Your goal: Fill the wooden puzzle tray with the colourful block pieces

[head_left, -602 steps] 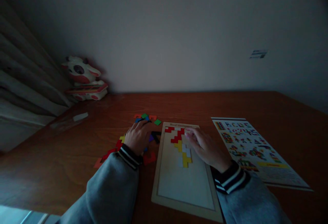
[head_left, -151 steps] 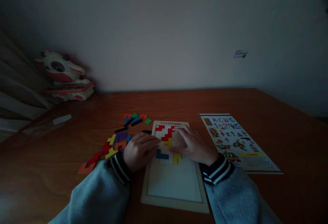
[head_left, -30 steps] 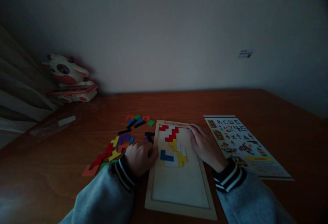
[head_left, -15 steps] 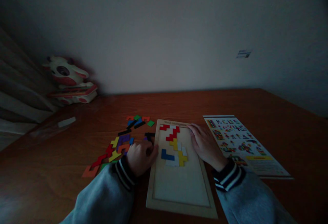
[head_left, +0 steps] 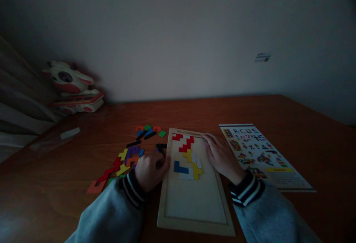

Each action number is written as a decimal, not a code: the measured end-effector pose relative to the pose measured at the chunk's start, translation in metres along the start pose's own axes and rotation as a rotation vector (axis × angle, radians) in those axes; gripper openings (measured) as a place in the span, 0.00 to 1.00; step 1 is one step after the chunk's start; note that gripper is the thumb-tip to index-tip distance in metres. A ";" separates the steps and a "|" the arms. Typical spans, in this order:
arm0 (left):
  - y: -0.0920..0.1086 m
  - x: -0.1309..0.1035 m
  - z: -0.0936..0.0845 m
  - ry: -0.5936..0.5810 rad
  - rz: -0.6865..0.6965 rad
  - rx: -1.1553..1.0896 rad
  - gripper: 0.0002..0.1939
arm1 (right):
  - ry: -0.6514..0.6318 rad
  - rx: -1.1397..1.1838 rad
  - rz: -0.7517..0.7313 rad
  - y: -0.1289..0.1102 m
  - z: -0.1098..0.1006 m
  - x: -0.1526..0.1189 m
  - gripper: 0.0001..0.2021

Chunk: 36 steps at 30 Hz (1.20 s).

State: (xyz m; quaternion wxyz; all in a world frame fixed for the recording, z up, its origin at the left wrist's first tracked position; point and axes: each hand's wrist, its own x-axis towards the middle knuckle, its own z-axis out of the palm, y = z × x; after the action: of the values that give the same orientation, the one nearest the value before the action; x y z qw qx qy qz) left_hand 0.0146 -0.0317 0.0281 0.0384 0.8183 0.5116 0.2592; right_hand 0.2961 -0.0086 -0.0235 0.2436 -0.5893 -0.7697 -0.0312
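Board on the tabletop, far half partly filled; loose pieces remain at left.
My left hand curls at its left edge, grip unclear; my right hand rests open on the right edge.

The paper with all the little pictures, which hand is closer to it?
Right. The right hand is at the right edge of the wooden board, beside the paper. The left hand is farther off, at the board's left edge.

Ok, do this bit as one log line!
left hand: at board, left edge | right hand: at right edge | blue piece: on board
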 end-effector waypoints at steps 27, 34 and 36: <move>-0.015 -0.001 0.011 -0.226 0.060 0.103 0.20 | 0.012 -0.004 -0.018 -0.001 0.000 0.000 0.20; 0.000 -0.003 0.002 -0.074 0.336 -0.135 0.13 | 0.021 0.048 0.019 0.002 -0.001 0.002 0.20; 0.005 -0.005 -0.001 -0.120 0.529 -0.263 0.09 | 0.049 0.099 0.021 0.002 -0.004 0.003 0.21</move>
State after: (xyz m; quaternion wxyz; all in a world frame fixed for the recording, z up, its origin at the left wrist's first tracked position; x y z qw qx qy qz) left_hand 0.0168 -0.0384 0.0287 0.1055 0.9250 0.2395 0.2755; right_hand 0.2984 -0.0067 -0.0189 0.2917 -0.5837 -0.7577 -0.0050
